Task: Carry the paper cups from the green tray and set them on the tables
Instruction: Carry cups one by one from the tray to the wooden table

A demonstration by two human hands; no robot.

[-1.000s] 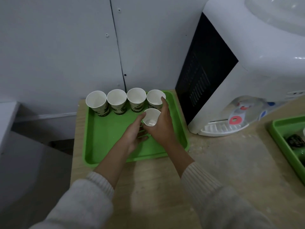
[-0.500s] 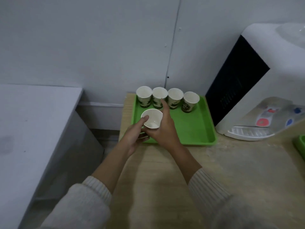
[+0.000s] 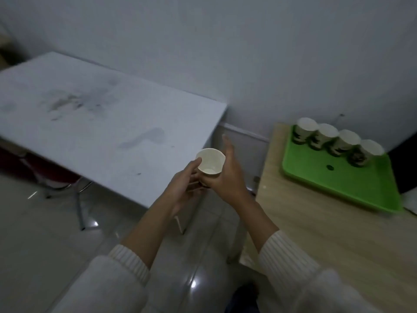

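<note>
One paper cup (image 3: 209, 161) is held at centre, white bench (image 3: 90, 114) at ten o'clock, green tray (image 3: 338, 179) at two. Fingers of the left hand (image 3: 182, 188) and right hand (image 3: 225, 179) curl round its lower wall, right forefinger straight. Probably light and crushable: squeeze gently near the base.

Cup (image 3: 210, 162) btm hidden behind fingers (image 3: 194, 177); print on tray cups (image 3: 349, 138) blurry.
</note>
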